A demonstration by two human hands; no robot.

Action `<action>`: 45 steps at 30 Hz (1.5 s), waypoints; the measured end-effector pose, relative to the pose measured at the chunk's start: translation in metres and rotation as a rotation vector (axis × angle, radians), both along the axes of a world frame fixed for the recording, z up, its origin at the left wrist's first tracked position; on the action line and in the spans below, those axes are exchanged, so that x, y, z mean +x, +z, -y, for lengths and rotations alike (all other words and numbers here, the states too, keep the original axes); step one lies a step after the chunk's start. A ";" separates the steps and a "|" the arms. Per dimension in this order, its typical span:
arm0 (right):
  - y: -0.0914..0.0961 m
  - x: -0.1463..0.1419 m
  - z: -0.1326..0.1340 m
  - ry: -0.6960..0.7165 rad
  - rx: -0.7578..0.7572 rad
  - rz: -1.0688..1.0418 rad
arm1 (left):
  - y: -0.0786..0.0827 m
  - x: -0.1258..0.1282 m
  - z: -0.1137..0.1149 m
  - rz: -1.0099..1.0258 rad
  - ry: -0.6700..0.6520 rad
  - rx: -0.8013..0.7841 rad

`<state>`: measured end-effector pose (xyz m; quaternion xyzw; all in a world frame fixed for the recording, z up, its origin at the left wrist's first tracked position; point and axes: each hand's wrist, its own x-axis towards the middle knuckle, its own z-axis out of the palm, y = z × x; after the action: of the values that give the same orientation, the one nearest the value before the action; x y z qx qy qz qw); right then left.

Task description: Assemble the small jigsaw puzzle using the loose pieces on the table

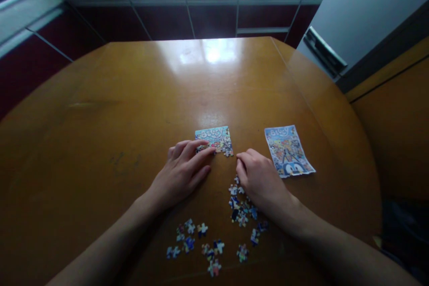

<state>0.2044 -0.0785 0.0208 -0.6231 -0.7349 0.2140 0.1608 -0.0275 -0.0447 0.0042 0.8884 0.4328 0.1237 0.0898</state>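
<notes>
Cardboard puzzle strip lies mid-worktop, only its top rows joined. The left hand rests flat against its lower edge, grip open and empty. The right hand curls beside it, and whether its grip holds anything cannot be told. Many loose pieces lie scattered nearer, with a printed picture to the right.

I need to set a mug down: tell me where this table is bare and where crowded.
Bare: the table left of the left hand and beyond the assembled puzzle strip; a narrower gap between strip and printed picture. Crowded: loose pieces around the right hand and nearer you.
</notes>
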 end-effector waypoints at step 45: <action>0.001 0.000 0.000 0.000 0.003 -0.018 | -0.002 -0.002 -0.001 0.081 0.031 0.004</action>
<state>0.2045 -0.0786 0.0217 -0.6209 -0.7337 0.2185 0.1686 -0.0293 -0.0435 0.0018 0.8762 0.4422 0.1617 0.1033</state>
